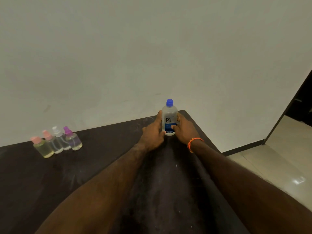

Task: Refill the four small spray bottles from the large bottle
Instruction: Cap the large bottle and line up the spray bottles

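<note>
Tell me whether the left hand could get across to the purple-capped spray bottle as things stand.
Probably yes. The left hand is on the large bottle, but the dark table between it and the purple-capped spray bottle is bare, and that bottle is the nearest in its row.

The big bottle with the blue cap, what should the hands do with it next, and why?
Probably twist off the blue cap. Both hands, left and right, already grip the big bottle, which stands upright on the dark table with its cap on, so nothing can pour yet. The four small spray bottles wait in a row off to the left, their tops on too.
</note>
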A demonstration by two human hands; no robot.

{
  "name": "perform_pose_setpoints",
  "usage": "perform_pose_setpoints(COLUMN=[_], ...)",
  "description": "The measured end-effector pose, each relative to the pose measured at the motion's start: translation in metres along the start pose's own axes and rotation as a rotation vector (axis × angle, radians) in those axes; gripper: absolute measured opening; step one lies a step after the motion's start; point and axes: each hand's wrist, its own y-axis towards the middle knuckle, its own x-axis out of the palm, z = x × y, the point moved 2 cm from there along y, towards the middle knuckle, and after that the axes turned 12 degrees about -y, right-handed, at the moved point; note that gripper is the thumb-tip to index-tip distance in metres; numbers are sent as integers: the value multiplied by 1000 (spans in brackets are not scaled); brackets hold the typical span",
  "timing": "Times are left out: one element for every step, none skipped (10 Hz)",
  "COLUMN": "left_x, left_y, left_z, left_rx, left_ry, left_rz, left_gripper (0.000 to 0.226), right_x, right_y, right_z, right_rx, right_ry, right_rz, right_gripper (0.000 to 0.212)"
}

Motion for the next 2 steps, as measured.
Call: perform_pose_setpoints(left_x=[3, 5], left_y=[-4, -3], left_z=[-3, -6], left_rx=[-40, -73], left_ry=[39, 67], left_rz=[7, 4], left_gripper=[96, 97], right_x=[-1, -5], right_y=[-7, -10], right_z=[-4, -6], right_rx=[11, 25], right_ry=[-51, -94], right_rz=[-36, -29], right_gripper=[51, 53])
